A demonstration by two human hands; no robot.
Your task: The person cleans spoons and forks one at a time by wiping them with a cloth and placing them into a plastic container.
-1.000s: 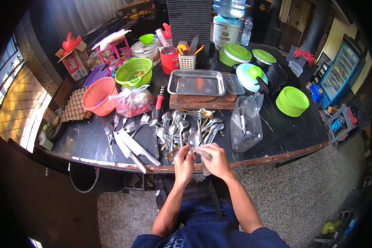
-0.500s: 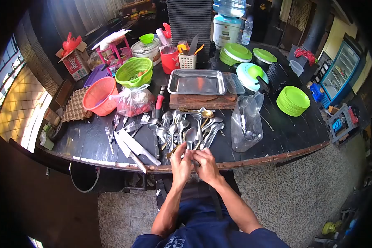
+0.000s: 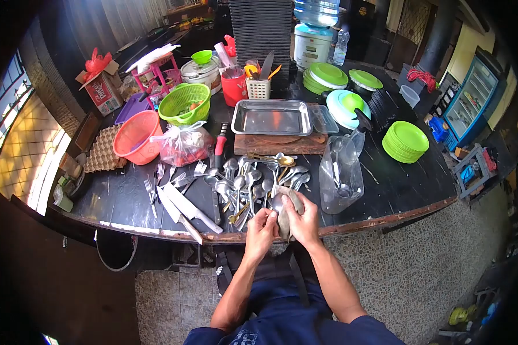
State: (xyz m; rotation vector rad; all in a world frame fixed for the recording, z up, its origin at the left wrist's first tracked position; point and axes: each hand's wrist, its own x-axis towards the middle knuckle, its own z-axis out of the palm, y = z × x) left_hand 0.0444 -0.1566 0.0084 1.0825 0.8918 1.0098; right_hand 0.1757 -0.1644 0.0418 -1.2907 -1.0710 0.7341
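My left hand [image 3: 261, 232] is closed on a metal spoon [image 3: 277, 203], held at the table's front edge. Folded in my right hand [image 3: 304, 221] is a greyish cloth [image 3: 284, 223], pressed round the spoon's bowl. Part of the spoon is hidden by the cloth and fingers. Just beyond my hands lies a loose heap of spoons [image 3: 251, 177]. Two knives [image 3: 185, 208] with pale blades and several forks [image 3: 153, 192] lie to the left. A clear plastic container [image 3: 341, 187] on its side, right of the heap, has spoons in it.
A steel tray [image 3: 272, 117] sits on a wooden board [image 3: 276, 144] behind the cutlery. Green plates [image 3: 406, 141] are stacked at right. A red basin [image 3: 137, 138], green basket [image 3: 184, 103] and tied plastic bag [image 3: 184, 144] stand at left. The table's front edge [image 3: 374, 224] curves round me.
My right hand has turned and lifted slightly, bringing the cloth into view over the spoon. The spoon has shifted right and down. The whole view has moved slightly.
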